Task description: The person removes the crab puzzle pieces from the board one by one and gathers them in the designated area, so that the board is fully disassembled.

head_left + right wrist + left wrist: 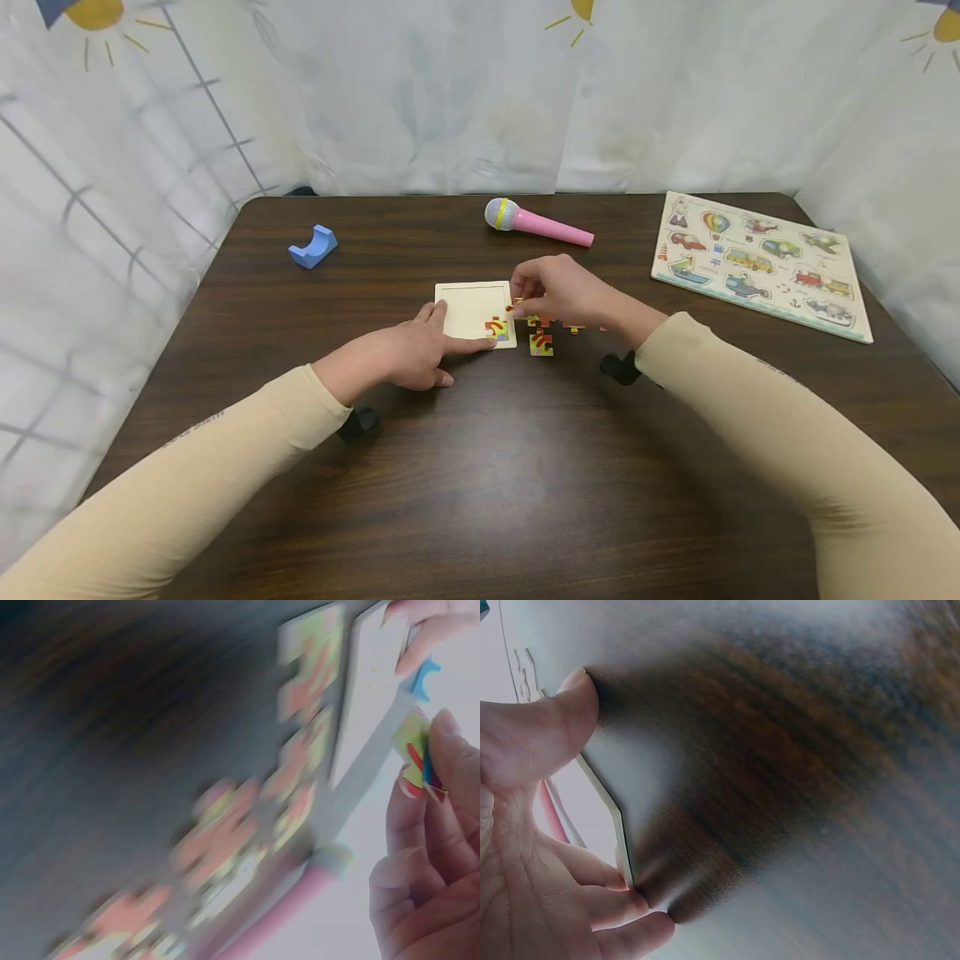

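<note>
A small square wooden puzzle tray (463, 305) lies on the table, with a yellow and red jigsaw piece (496, 327) in its lower right corner. My left hand (405, 354) rests at the tray's left and near edges, fingers extended; the index fingertip reaches that corner piece. Between thumb and fingers, my right hand (568, 290) pinches another jigsaw piece (412, 754) at the tray's right edge. Several loose jigsaw pieces (541, 343) lie right of the tray, some partly hidden under the right hand; in the right wrist view they look blurred.
Behind the tray lies a pink toy microphone (551, 227). A blue curved block (313, 247) sits at the back left. On the right is a wooden vehicle picture board (761, 267). Pale curtains (450, 100) hang beyond the dark table (480, 500).
</note>
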Demonstrator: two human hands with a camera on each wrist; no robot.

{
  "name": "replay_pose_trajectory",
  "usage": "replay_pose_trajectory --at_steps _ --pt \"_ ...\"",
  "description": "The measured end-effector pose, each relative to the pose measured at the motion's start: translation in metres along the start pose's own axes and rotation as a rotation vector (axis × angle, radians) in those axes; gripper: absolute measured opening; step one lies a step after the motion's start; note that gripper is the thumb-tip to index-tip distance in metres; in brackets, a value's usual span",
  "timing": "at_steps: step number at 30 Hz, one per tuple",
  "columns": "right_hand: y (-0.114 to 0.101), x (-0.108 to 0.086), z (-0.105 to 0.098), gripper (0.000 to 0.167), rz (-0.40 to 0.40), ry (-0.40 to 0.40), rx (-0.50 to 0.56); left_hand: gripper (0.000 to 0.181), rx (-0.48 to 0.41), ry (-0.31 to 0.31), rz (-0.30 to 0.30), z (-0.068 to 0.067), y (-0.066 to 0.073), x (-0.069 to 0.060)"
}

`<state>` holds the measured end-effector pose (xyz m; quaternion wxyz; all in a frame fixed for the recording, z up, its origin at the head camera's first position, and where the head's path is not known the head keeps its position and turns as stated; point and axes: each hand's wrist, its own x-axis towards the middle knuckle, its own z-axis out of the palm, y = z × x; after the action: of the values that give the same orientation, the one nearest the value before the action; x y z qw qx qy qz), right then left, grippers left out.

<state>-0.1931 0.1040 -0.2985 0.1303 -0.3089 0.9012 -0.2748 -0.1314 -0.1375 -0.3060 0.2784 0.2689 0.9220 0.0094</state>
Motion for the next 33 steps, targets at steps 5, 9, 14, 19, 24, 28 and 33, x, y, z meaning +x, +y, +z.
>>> replay_pose_trajectory --at_steps 5,9,14,19,24,28,33 --pt "0.022 -0.027 -0.009 0.018 0.084 0.0 -0.045 0.072 -0.003 -0.007 -0.011 0.0 0.0 0.001" --pt "0.034 -0.043 -0.009 0.019 0.123 -0.026 -0.055 0.072 -0.011 -0.009 -0.017 0.0 0.0 0.001" --pt "0.039 -0.053 -0.002 0.018 0.137 -0.038 -0.051 0.072 -0.018 0.001 -0.012 0.001 -0.001 0.001" --pt "0.036 -0.055 0.003 0.019 0.137 -0.007 -0.119 0.072 -0.018 0.002 -0.002 0.001 -0.001 0.002" --pt "0.034 -0.054 0.006 0.019 0.141 -0.013 -0.204 0.073 -0.016 0.001 -0.004 0.0 -0.001 0.001" --pt "0.033 -0.055 0.007 0.019 0.145 -0.033 -0.223 0.073 -0.016 0.002 -0.005 0.0 -0.001 0.001" --pt "0.032 -0.057 0.008 0.019 0.123 -0.028 -0.218 0.073 -0.011 0.004 -0.006 0.0 0.0 0.001"
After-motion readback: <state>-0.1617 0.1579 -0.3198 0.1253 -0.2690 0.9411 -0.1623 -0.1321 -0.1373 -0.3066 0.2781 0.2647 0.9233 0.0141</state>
